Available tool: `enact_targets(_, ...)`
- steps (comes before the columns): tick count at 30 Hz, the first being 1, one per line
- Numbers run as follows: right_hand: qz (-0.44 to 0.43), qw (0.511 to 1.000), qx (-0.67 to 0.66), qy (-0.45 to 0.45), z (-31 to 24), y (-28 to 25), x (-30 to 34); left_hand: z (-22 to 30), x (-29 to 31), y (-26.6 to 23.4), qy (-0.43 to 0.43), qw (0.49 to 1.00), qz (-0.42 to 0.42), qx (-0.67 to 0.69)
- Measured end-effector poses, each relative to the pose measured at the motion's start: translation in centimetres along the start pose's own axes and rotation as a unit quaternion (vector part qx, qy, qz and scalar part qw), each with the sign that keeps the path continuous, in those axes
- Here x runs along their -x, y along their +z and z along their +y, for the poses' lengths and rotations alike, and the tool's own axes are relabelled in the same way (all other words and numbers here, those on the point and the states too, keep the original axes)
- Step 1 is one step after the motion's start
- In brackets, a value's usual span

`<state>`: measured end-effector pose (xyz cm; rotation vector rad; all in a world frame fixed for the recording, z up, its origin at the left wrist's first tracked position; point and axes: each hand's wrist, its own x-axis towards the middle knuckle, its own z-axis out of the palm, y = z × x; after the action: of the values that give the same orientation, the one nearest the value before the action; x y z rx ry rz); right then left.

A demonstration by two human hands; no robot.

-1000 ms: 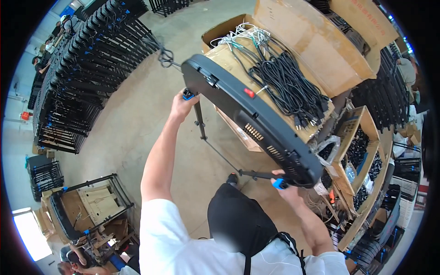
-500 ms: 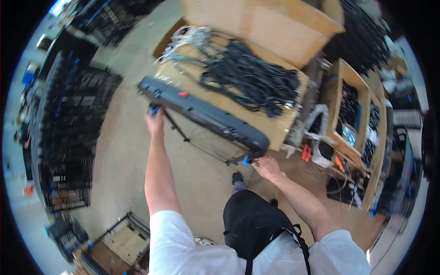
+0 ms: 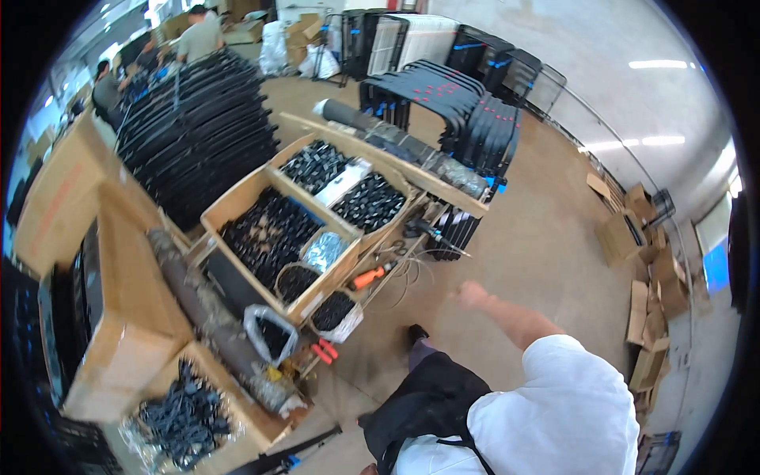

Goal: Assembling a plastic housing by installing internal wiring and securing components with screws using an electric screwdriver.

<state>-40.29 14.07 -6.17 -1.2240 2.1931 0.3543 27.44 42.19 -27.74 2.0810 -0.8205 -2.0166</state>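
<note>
My right hand (image 3: 473, 294) reaches forward over the concrete floor, blurred by motion. Its fingers are smeared, and no object shows in it. My left hand is out of the picture; only a bit of skin shows at the lower edge. Near that spot, a black bar with a blue fitting (image 3: 294, 459) juts in at the bottom, mostly cut off. To the left of the right hand is a wooden workbench edge with an orange-handled tool (image 3: 370, 277), a black power drill (image 3: 421, 229) and red-handled pliers (image 3: 324, 351).
A divided wooden tray (image 3: 207, 215) holds small black parts. An open carton (image 3: 131, 340) with black straps (image 3: 186, 416) stands at lower left. Stacked black frames (image 3: 198, 134) rise behind. Black folded tables (image 3: 427, 87) stand ahead; cartons (image 3: 625, 233) line the right wall. Several people work far left.
The view has swung right. Both hands held the long black panel with folding legs before; now the right hand is away from it, and the panel and left hand have left the view.
</note>
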Motion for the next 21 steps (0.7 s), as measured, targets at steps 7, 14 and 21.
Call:
enact_targets(7,0.476,0.809,-0.322,0.125,20.9,-23.7,-17.3,19.0,-2.8,8.9,0.025,0.997,0.055,0.05)
enact_targets(14,0.439,0.805,-0.397,0.032,27.4,-34.8,-27.8,47.7,-8.3,25.5,0.175,0.98,0.086,-0.042)
enact_targets(21,0.405,0.815,-0.415,0.006,35.6,-36.3,-21.4,76.6,-2.8,55.9,0.354,0.912,-0.179,-0.104)
